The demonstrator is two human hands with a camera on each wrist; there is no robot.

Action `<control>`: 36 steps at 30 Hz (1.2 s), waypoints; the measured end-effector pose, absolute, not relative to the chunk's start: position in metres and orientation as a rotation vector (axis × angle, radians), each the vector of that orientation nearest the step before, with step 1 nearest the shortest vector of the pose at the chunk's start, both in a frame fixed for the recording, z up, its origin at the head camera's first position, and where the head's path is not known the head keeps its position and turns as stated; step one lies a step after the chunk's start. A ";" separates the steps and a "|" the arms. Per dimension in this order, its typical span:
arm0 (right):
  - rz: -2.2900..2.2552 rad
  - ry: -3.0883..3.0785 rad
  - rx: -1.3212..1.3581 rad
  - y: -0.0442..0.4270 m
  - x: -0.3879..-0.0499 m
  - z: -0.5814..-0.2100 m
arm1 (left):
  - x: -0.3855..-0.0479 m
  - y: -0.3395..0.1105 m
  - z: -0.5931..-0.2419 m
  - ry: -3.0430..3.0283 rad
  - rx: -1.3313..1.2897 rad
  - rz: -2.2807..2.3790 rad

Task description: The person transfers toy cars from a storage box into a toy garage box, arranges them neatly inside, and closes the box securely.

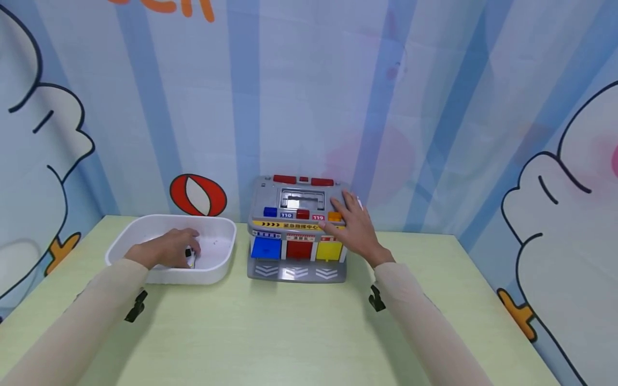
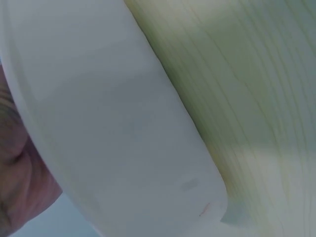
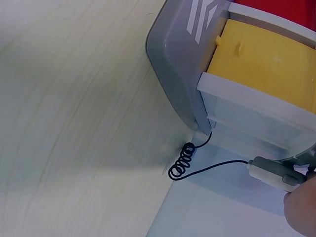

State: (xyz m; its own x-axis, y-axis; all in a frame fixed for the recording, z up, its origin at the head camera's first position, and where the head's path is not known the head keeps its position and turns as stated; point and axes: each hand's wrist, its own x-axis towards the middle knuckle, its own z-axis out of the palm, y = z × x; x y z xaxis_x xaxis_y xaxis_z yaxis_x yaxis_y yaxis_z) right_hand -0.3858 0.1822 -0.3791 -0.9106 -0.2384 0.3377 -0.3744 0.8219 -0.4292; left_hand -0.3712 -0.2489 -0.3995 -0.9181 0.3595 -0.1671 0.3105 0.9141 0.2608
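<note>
My left hand (image 1: 170, 248) reaches down into a white plastic basin (image 1: 219, 274). Its curled fingers pinch a small white and black piece (image 1: 190, 257); the fingers hide most of it, so its kind is unclear. In the left wrist view, the basin's outer wall (image 2: 123, 123) covers most of the hand (image 2: 22, 168). My right hand (image 1: 356, 226) rests with fingers spread on the top right of a grey toy garage (image 1: 263, 193). Blue (image 1: 266, 248), red (image 1: 299, 250) and yellow (image 1: 329, 251) doors line the garage's front, below matching coloured buttons.
From the garage's side, a coiled black cord (image 3: 182, 160) leads to a white and grey handset-like piece (image 3: 271, 173), close to a right fingertip. The pale wooden table (image 1: 299, 332) meets a printed curtain (image 1: 309, 107) behind the garage and basin.
</note>
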 end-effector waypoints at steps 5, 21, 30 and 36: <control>0.718 -2.731 0.481 0.183 -0.388 -0.380 | -0.372 -0.245 -0.398 2.862 0.488 0.324; 0.716 -2.732 0.460 0.182 -0.389 -0.381 | -0.371 -0.248 -0.378 2.981 0.566 0.290; 0.710 -2.729 0.473 0.183 -0.390 -0.382 | -0.363 -0.237 -0.351 3.033 0.655 0.261; 0.709 -2.732 0.472 0.182 -0.390 -0.381 | -0.353 -0.226 -0.338 3.089 0.755 0.241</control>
State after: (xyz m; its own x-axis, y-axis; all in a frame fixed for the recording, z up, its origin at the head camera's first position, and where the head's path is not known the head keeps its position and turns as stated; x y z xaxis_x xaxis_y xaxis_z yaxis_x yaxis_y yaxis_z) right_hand -0.3900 0.1819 -0.3814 -0.9077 -0.2407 0.3436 -0.3774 0.8261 -0.4185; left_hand -0.3528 -0.2258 -0.3378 -0.8867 0.4549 0.0821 0.4622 0.8764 0.1352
